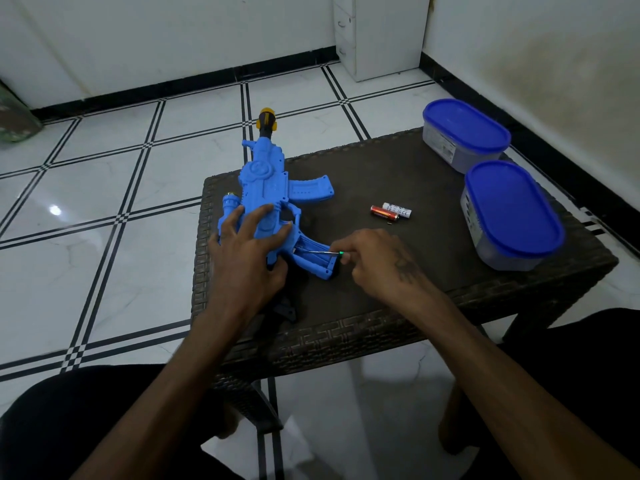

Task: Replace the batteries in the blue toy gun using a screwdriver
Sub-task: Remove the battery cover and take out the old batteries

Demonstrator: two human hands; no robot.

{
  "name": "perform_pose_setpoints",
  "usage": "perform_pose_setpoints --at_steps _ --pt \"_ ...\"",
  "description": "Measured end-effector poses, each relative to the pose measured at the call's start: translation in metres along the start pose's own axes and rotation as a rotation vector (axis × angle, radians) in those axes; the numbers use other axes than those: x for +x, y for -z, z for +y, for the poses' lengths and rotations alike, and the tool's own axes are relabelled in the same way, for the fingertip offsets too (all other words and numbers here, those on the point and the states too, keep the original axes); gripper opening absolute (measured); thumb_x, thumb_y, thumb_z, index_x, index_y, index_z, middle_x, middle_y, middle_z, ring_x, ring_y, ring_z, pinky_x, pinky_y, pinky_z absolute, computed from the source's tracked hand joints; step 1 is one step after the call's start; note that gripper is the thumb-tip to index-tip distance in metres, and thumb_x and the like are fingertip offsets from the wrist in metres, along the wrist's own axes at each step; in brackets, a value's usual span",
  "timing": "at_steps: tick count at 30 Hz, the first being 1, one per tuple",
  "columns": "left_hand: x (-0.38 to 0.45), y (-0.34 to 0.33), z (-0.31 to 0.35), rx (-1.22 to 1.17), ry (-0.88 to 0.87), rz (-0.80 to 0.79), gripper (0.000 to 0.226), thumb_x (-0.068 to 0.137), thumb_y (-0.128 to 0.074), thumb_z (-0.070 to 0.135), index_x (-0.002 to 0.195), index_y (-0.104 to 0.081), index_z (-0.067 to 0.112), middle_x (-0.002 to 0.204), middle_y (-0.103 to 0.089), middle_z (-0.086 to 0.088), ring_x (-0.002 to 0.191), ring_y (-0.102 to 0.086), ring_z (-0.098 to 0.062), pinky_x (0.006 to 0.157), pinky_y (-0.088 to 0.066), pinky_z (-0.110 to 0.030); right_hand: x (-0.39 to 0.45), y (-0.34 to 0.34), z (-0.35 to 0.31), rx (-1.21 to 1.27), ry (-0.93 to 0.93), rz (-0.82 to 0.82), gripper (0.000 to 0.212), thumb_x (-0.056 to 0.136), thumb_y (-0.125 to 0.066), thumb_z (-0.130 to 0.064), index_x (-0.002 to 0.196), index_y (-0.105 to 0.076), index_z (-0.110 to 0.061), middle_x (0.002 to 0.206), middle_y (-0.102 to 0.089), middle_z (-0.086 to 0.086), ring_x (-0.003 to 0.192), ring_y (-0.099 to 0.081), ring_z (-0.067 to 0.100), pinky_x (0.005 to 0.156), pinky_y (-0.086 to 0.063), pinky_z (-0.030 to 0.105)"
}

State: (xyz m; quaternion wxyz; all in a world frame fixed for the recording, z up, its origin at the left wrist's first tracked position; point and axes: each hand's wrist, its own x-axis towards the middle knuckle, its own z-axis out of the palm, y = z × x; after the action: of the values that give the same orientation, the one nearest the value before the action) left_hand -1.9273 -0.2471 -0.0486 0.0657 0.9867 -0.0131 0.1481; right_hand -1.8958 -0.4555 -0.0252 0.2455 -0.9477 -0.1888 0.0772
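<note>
Blue toy gun [268, 188] lies flat on the left part of the dark woven table [398, 317], muzzle pointing away and overhanging the far edge, grip toward the person. Left hand [247, 251] presses on the body, fingers spread wide and straight, pinning it. Right hand [372, 259] pinches the green-tipped end of a thin screwdriver [317, 252]; its shaft runs left into the open grip cavity. 2 batteries [391, 212] (1 red, 1 white) lie side by side on the table, near the grip but apart from it; a tiny dark piece just beside them could be the screw, too small to tell. 2 blue-lidded containers [498, 199] sit on the right side.

Step in hand, by my reading: prying or probing inside the battery bay with the cover already off. Whether a cell remains inside cannot be told. Next move likely calls for a steady lever of the tip while the gun stays pinned, then fingers free to lift a cell out or seat 1.
</note>
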Motion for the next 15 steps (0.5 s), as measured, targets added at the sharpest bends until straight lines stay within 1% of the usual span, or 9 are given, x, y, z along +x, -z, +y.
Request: perform_pose_setpoints --at_steps 2,4,6,8,12,13,15 --pt "0.001 0.002 0.001 0.018 -0.002 0.012 0.056 0.071 -0.075 0.026 0.125 -0.064 0.033 0.148 -0.044 -0.002 0.139 -0.029 -0.041 0.099 -0.035 -0.062 0.0 0.0 0.002 0.039 0.004 0.005 0.033 0.083 -0.051 -0.004 0.096 -0.072 -0.025 0.089 -0.069 -0.003 0.092 -0.064 0.021 0.072 -0.047 0.029" --pt "0.001 0.003 0.001 0.028 -0.01 0.016 0.055 0.071 -0.075 0.027 0.125 -0.064 0.033 0.148 -0.044 -0.002 0.139 -0.03 -0.041 0.099 -0.035 -0.062 -0.002 -0.001 0.003 0.08 0.001 0.01 0.039 0.084 -0.052 -0.002 0.102 -0.074 -0.029 0.091 -0.07 -0.005 0.095 -0.064 0.017 0.07 -0.039 0.023" --pt "0.001 0.002 -0.001 0.017 -0.029 0.022 0.055 0.07 -0.074 0.026 0.124 -0.064 0.032 0.147 -0.045 -0.003 0.138 -0.031 -0.042 0.098 -0.036 -0.063 -0.004 -0.002 0.004 0.12 0.004 0.019 0.043 0.084 -0.053 0.0 0.105 -0.074 -0.031 0.094 -0.072 -0.005 0.097 -0.064 0.015 0.072 -0.039 0.021" --pt "0.002 0.002 -0.003 0.008 -0.04 0.019 0.055 0.07 -0.073 0.026 0.124 -0.065 0.031 0.146 -0.046 -0.004 0.137 -0.032 -0.042 0.099 -0.037 -0.064 -0.005 -0.004 0.004 0.137 0.005 0.027 0.042 0.086 -0.053 -0.001 0.107 -0.073 -0.031 0.096 -0.072 -0.004 0.098 -0.064 0.016 0.074 -0.04 0.021" --pt "0.0 0.003 -0.002 0.011 -0.031 0.012 0.055 0.071 -0.076 0.026 0.125 -0.064 0.03 0.148 -0.044 -0.005 0.139 -0.031 -0.041 0.101 -0.035 -0.063 -0.011 -0.009 0.004 0.118 -0.005 0.038 0.038 0.089 -0.055 -0.004 0.112 -0.071 -0.03 0.099 -0.07 -0.004 0.099 -0.062 0.017 0.072 -0.032 0.019" --pt "0.0 0.003 -0.002 0.008 -0.03 0.015 0.055 0.071 -0.076 0.025 0.125 -0.065 0.03 0.148 -0.044 -0.006 0.139 -0.031 -0.041 0.101 -0.035 -0.063 -0.012 -0.01 0.005 0.132 -0.019 0.057 0.038 0.089 -0.055 -0.004 0.11 -0.072 -0.031 0.097 -0.07 -0.004 0.099 -0.062 0.018 0.072 -0.033 0.019" --pt "0.0 0.002 -0.003 0.0 -0.027 0.023 0.055 0.07 -0.076 0.024 0.124 -0.065 0.03 0.147 -0.044 -0.006 0.139 -0.031 -0.041 0.101 -0.035 -0.063 -0.015 -0.011 0.008 0.175 -0.05 0.072 0.038 0.088 -0.053 -0.003 0.106 -0.072 -0.03 0.094 -0.071 -0.003 0.096 -0.064 0.019 0.073 -0.038 0.021"
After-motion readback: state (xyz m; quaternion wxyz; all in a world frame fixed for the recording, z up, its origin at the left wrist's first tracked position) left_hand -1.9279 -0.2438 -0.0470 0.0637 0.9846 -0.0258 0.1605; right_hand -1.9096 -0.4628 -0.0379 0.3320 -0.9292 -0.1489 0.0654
